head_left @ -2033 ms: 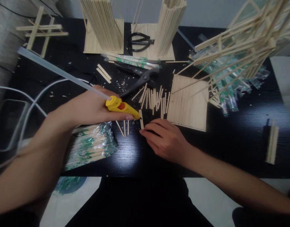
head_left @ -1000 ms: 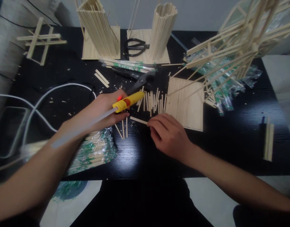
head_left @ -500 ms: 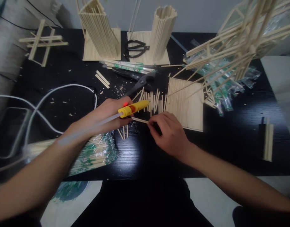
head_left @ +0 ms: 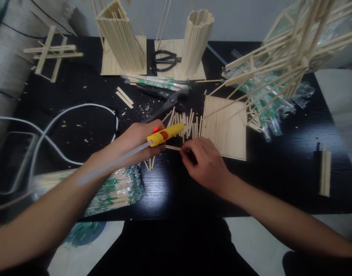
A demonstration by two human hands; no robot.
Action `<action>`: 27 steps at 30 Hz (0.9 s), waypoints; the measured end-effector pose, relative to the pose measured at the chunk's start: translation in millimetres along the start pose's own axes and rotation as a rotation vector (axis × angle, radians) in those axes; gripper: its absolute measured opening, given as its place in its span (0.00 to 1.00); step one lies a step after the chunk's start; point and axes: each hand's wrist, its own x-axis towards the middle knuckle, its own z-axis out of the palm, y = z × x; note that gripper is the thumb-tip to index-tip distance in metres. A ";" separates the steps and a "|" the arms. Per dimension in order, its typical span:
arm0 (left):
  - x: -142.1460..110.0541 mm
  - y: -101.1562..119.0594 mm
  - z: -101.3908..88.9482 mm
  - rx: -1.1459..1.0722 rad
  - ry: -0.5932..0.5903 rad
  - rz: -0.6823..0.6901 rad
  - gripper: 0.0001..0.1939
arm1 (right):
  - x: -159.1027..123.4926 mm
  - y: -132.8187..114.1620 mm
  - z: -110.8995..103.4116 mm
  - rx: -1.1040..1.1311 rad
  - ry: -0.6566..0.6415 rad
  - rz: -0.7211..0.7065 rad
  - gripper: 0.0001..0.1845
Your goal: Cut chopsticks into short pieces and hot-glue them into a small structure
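My left hand (head_left: 141,140) is wrapped round a yellow hot glue gun (head_left: 166,134), its nozzle end toward the right. A long clear glue stick (head_left: 115,163) sticks out of the gun's back, over my forearm, and a red light glows on it. Between my hands lies a short wooden stick piece (head_left: 173,148), nearly level. My right hand (head_left: 204,163) pinches its right end; the left end is at my left fingers, and I cannot tell whether they grip it. Several short cut sticks (head_left: 190,124) lie just beyond, partly behind the gun.
A flat stick panel (head_left: 226,126) lies right of the cut sticks. Behind are pliers (head_left: 171,100), black scissors (head_left: 166,60), two stick towers (head_left: 121,42) on bases, and a large stick frame (head_left: 293,61). Packed chopsticks (head_left: 115,191) and a white cable (head_left: 61,149) lie at left.
The glue gun has swung from pointing down at the stick to pointing right and slightly up. The stick has turned from upright to nearly level. Lately both hands have barely moved, the left slightly rightward.
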 end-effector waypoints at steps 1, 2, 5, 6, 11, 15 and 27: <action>0.0 0.6 -0.1 0.000 0.002 -0.006 0.11 | 0.1 -0.1 -0.1 0.003 0.003 0.000 0.07; -0.1 0.8 0.0 -0.001 0.001 -0.005 0.11 | 0.3 -0.1 -0.1 0.006 0.007 -0.001 0.07; -0.5 -1.1 1.0 -0.008 -0.010 0.011 0.10 | 0.9 -0.2 0.3 0.009 0.016 -0.002 0.07; -0.7 -2.3 1.5 -0.011 -0.008 0.018 0.10 | 1.0 -0.2 0.6 0.009 0.017 0.000 0.07; -0.1 -2.8 1.8 -0.021 0.000 -0.011 0.11 | 1.0 -0.9 0.7 0.036 -0.020 0.028 0.08; 0.3 1.8 -0.5 -0.026 -0.013 -0.079 0.10 | 1.1 -1.3 -1.2 0.059 -0.061 0.034 0.09; 1.4 -3.0 1.8 -0.041 -0.009 -0.031 0.10 | 0.8 -0.6 0.5 0.055 -0.054 0.044 0.08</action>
